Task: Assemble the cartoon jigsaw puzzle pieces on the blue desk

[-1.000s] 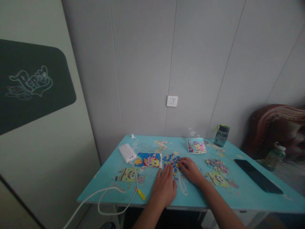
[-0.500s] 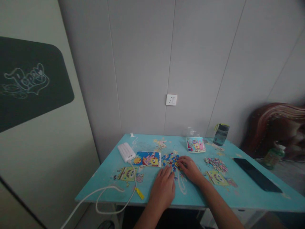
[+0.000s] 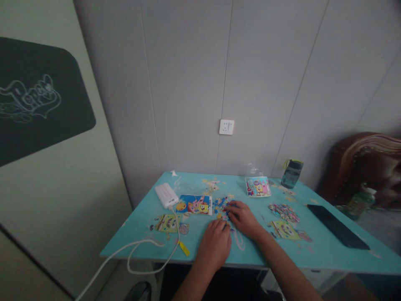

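Note:
A loose pile of small blue and yellow jigsaw puzzle pieces [image 3: 220, 204] lies on the light-blue table. Over its right side is my right hand [image 3: 243, 218], with fingers bent down among the pieces; what they pinch is too small to make out. My left hand [image 3: 214, 241] rests at the near edge of the pile, its fingers curled together, a small dark piece showing by the fingertips. Left of the pile lies a cartoon picture card [image 3: 194, 205]. A second heap of pink and multicoloured puzzle pieces [image 3: 284, 212] sits to the right, apart from both hands.
A white power bank [image 3: 166, 195] with a white cable [image 3: 177, 232] and yellow tag [image 3: 184, 248] lies at the left. Toward the back stand a small cartoon picture box [image 3: 258, 187] and a dark bottle [image 3: 292, 174]. A black tablet-like slab [image 3: 337, 226] lies right.
My right hand has moved left, further over the blue pieces. My left hand's fingers are more curled, and the pile looks more covered. The view has tilted slightly.

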A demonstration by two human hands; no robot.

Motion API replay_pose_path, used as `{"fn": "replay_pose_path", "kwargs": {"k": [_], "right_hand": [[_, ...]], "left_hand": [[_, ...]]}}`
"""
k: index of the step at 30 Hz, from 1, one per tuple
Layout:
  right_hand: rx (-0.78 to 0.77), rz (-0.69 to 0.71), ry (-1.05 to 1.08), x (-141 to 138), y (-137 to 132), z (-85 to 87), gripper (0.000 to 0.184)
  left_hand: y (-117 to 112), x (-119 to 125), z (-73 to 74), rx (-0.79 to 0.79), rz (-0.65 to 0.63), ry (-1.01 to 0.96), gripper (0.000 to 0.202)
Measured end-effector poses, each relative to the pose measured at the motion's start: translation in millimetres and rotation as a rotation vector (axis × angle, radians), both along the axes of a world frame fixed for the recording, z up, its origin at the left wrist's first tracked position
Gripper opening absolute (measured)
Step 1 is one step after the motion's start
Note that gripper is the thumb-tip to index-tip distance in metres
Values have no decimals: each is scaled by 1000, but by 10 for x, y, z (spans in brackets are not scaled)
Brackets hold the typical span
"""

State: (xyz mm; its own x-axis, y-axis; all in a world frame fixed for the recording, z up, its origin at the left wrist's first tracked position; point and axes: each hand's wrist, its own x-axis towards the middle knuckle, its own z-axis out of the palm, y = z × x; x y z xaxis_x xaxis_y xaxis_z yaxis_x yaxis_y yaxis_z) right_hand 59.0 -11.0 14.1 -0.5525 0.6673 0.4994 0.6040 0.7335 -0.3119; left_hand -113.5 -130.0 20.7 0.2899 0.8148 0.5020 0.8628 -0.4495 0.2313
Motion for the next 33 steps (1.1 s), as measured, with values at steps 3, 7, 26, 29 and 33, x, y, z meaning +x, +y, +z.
{"fn": "replay_pose_path", "kwargs": {"k": [3,7,26,29,33], "right_hand": [[1,-49,-11,44,14,2,28],[-23,-112,3,204,48,35,26],[-67,-159,23,259,64,40,18],[-75,-152,31,258,65,35,21],[-82,-150,42,257,66,20,24]], "left_hand": [[-16,8,35,2,24,10,28],[-29,-9,45,-3,83,1,32],[-3,-46,12,9,39,-16,40],[5,-49,3,-4,49,-16,42],[13,-56,-20,-16,53,-15,39]]}}
